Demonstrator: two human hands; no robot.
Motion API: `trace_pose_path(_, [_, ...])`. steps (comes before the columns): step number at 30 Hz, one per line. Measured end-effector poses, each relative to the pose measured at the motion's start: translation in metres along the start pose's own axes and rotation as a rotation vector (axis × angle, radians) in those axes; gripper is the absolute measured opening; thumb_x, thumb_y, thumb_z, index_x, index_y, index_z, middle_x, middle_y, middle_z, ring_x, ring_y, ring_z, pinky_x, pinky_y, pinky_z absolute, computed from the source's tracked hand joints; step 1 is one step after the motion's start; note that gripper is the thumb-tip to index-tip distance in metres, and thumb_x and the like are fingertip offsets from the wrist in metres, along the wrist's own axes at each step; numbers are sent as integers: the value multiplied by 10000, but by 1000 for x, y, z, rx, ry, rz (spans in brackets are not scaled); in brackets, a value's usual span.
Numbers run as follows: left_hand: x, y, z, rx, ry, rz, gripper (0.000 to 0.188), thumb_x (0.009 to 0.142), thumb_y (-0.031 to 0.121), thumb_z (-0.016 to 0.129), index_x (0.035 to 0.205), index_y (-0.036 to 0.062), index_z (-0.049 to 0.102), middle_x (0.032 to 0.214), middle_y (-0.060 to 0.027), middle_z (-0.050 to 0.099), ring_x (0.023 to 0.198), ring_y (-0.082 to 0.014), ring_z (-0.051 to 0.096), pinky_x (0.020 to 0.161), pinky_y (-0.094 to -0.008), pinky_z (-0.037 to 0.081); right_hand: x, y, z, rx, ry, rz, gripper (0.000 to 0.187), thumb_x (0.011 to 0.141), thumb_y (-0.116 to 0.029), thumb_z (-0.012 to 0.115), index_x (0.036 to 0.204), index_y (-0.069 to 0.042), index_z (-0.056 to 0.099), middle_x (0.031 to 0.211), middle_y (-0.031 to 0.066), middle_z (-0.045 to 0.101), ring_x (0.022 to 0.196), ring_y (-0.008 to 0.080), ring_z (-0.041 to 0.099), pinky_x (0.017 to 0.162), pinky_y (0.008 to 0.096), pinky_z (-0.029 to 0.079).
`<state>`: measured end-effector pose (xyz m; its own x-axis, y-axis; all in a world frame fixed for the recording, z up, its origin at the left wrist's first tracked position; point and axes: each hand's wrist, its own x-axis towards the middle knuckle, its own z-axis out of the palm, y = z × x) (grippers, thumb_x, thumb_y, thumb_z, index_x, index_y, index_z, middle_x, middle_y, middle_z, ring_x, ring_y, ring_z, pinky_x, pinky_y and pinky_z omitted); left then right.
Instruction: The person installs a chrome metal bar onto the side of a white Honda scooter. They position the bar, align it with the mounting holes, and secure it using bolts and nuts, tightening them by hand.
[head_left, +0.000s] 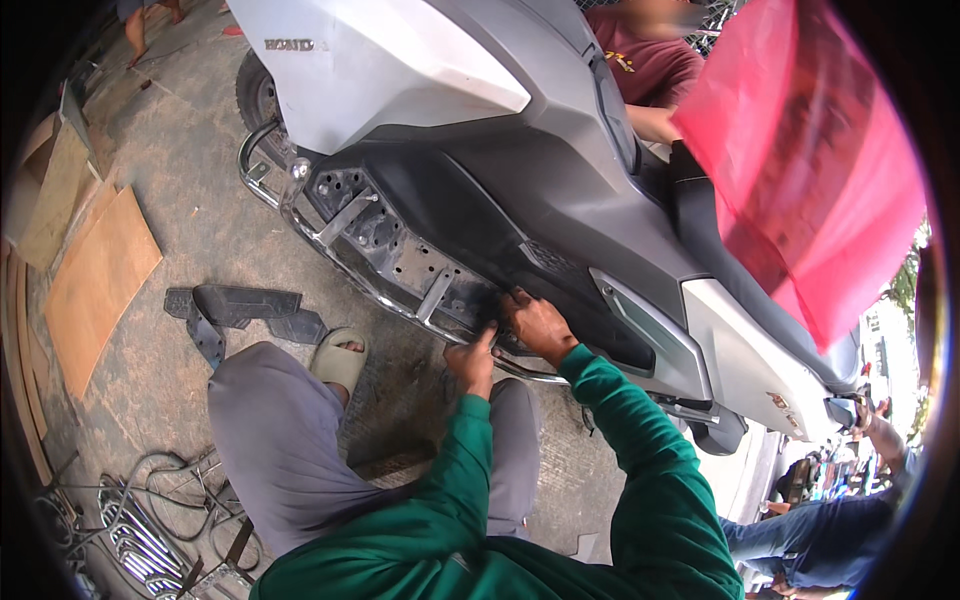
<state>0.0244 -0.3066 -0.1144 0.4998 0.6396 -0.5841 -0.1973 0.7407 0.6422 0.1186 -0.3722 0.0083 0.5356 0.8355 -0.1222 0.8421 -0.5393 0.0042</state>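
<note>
Both hands, left hand (472,360) and right hand (538,325), fingers curled onto chrome rail (385,297) slanting upper-left to lower-right.

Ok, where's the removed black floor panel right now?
The black floor panel lies on the concrete at left, beside the sandalled foot, right of the cardboard sheets.

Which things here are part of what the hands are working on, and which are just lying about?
In hand:
left hand
right hand
scooter
chrome guard rail

Lying about:
black panels
cardboard sheets
wires
red cloth
</note>
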Motion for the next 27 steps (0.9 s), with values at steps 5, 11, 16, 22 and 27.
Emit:
trace_pose_path(5, [4, -6, -7, 8, -72, 101, 334, 816, 71, 983, 990, -100, 755, 901, -111, 759, 644, -172, 665, 459, -339, 514, -2, 5, 0, 22, 9, -51, 320, 979, -105, 638, 1275, 17, 648, 1318, 294, 695, 938, 465, 789, 829, 525, 662])
trace_pose_path(11, [-6, 5, -11, -47, -79, 71, 272, 822, 27, 959, 927, -79, 732, 839, -105, 739, 557, -153, 633, 436, -327, 498, 0, -1, 5, -19, -92, -36, 302, 1007, -124, 612, 1271, 22, 635, 1295, 288, 696, 934, 470, 783, 814, 525, 662])
trace_pose_path(16, [-15, 17, 0, -118, -58, 8, 258, 830, -19, 930, 959, -60, 711, 830, -92, 725, 546, -150, 629, 430, -315, 485, -3, -3, 19, -39, 93, 14, 281, 1019, -142, 604, 1230, 42, 629, 1232, 302, 703, 1005, 475, 766, 810, 526, 645])
trace_pose_path(22, [-13, 17, 8, -115, -87, 100, 290, 835, -9, 919, 1045, -77, 730, 911, -107, 772, 580, -152, 646, 438, -299, 487, 2, -7, 19, 53, 130, 141, 258, 1000, -145, 642, 1172, 47, 631, 1155, 310, 711, 1026, 490, 749, 804, 531, 634])
trace_pose_path(27, [-12, 13, 9, -112, -96, 223, 282, 846, 14, 908, 1060, -79, 750, 972, -111, 794, 681, -158, 701, 527, -306, 543, 10, -7, 8, 2, -20, 177, 222, 992, -158, 647, 1120, 23, 663, 1108, 303, 726, 898, 477, 769, 752, 543, 636])
